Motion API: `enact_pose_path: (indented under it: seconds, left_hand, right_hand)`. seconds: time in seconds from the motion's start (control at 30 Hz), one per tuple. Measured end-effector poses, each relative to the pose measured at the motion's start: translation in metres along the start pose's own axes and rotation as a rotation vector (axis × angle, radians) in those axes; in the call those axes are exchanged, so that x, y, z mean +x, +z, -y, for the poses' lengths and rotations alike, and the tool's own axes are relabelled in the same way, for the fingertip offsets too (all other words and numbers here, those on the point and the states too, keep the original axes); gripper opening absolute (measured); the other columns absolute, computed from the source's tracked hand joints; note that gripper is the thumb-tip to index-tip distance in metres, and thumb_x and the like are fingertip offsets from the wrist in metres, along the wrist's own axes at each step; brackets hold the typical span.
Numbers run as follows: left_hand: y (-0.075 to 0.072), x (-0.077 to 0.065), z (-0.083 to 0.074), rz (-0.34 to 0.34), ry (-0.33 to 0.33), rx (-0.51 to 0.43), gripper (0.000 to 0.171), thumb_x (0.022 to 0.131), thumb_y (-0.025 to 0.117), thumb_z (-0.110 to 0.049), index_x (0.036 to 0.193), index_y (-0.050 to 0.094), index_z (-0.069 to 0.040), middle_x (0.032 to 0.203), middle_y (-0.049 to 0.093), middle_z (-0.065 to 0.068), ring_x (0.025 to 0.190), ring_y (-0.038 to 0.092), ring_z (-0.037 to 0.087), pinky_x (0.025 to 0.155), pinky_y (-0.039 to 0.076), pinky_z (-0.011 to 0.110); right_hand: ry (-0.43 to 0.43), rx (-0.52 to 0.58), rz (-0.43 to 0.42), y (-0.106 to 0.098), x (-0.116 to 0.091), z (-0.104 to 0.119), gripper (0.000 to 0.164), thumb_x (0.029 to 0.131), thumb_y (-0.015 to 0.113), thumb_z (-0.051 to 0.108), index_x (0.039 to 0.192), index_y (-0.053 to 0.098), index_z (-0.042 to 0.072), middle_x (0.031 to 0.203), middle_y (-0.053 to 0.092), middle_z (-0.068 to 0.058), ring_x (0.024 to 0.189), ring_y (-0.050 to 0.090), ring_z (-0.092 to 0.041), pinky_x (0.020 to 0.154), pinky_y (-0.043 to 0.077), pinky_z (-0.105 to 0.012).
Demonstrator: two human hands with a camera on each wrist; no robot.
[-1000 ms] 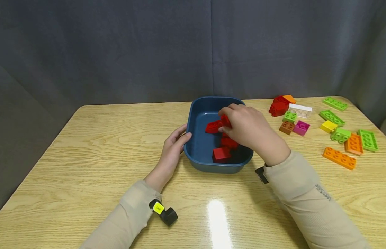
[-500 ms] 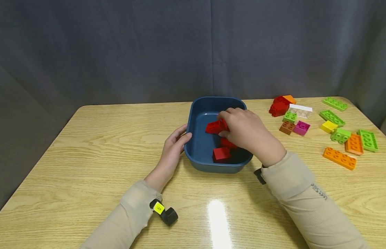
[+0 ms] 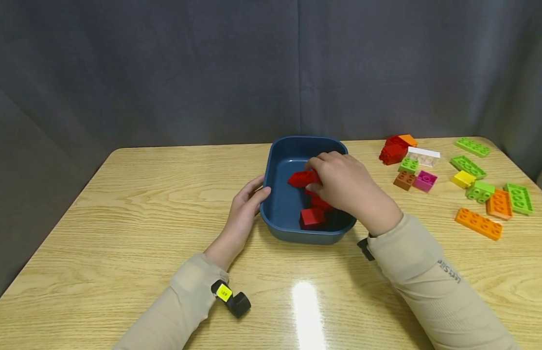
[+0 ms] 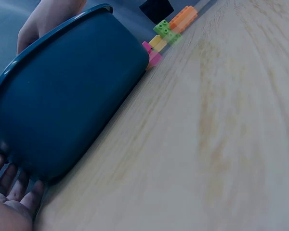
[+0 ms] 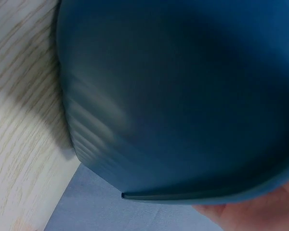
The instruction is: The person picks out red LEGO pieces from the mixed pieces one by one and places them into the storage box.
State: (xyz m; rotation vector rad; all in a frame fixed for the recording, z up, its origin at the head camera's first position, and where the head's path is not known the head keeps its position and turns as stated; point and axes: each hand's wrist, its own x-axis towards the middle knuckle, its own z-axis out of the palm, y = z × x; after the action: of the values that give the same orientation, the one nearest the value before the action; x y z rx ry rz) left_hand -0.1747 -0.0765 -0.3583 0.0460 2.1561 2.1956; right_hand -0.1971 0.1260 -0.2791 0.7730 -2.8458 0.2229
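Note:
A dark blue bin [image 3: 281,214] stands on the table in the head view, with several red toy bricks [image 3: 312,217] inside. Reaching over the bin's right side, my right hand [image 3: 340,182] pinches a red brick [image 3: 300,179] between thumb and fingers; part of it is hidden by the hand. My left hand [image 3: 244,209] rests against the bin's left outer wall, thumb near the rim. In the left wrist view its fingers [image 4: 20,185] touch the wall low down. The right wrist view shows mostly the bin's outer wall [image 5: 173,96].
Loose toy bricks lie on the table to the right: a red pile [image 3: 393,151], a white brick [image 3: 424,156], a brown brick [image 3: 404,180], a magenta brick [image 3: 426,181], an orange plate [image 3: 478,223], and several green pieces [image 3: 480,191]. A grey curtain [image 3: 201,73] hangs behind the table.
My right hand has moved slightly left and lower in the bin, and the red brick at its fingertips has turned. My left hand and the bin look nearly still.

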Motion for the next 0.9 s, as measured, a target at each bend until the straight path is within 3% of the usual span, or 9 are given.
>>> enact_pose_path:
  seconds: [0.5,0.77,0.9]
  left_hand:
    - [-0.004,0.000,-0.002,0.001,0.023,0.004,0.049,0.093,0.052,-0.030,0.139,0.046,-0.014,0.144,0.047,0.007,0.122,0.048,0.020,0.108,0.038,0.047]
    - [-0.002,0.000,0.000,-0.010,0.031,-0.003,0.047,0.093,0.053,-0.028,0.137,0.048,-0.014,0.143,0.049,0.007,0.120,0.049,0.020,0.104,0.040,0.044]
    - [0.000,0.001,0.001,-0.016,0.031,-0.008,0.046,0.093,0.053,-0.028,0.136,0.049,-0.014,0.142,0.050,0.008,0.120,0.050,0.020,0.104,0.041,0.044]
  right_hand:
    - [0.005,0.000,-0.026,-0.003,0.002,0.004,0.037,0.083,0.067,0.029,0.111,0.066,0.005,0.107,0.069,-0.015,0.093,0.059,-0.030,0.083,0.054,-0.047]
    - [0.107,0.066,0.011,-0.010,0.000,-0.013,0.036,0.086,0.064,0.027,0.115,0.064,0.006,0.112,0.067,-0.016,0.095,0.060,-0.029,0.083,0.053,-0.048]
    - [0.138,0.079,-0.010,-0.011,-0.002,-0.020,0.034,0.087,0.062,0.024,0.116,0.063,0.006,0.113,0.067,-0.017,0.093,0.059,-0.029,0.080,0.054,-0.048]
